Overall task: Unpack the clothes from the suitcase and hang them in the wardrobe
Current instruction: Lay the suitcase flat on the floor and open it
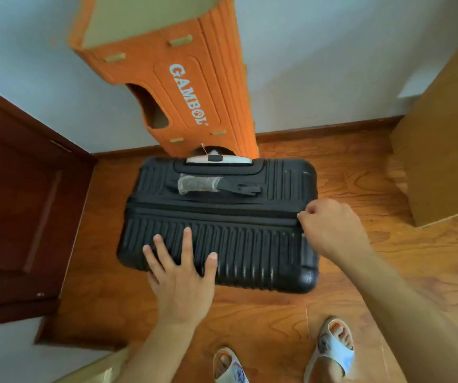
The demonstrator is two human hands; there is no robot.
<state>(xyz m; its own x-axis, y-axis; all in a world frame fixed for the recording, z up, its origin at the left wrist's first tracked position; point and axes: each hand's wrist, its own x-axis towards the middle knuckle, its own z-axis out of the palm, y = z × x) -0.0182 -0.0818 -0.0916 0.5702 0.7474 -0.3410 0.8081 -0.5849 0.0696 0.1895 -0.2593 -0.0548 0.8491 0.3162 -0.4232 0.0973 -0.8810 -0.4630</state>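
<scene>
The black suitcase (pixel 216 219) stands on its edge on the wooden floor (pixel 332 299), just in front of an orange cardboard box (pixel 194 87) against the wall. Its ribbed hard shell looks stiff and a bit slick — likely weighty if full of clothes, so it wants steadying rather than lifting. The wrapped carry handle (pixel 198 184) on top is the natural place to take hold.

The left hand (pixel 180 275) lies flat, fingers spread, pressing the near ribbed face. The right hand (pixel 330 225) is at the right end of the zip seam (pixel 211 210), fingers curled in a pinch — apparently on the zipper pull (pixel 299 215), though that is too small to be sure. The case is closed.
</scene>
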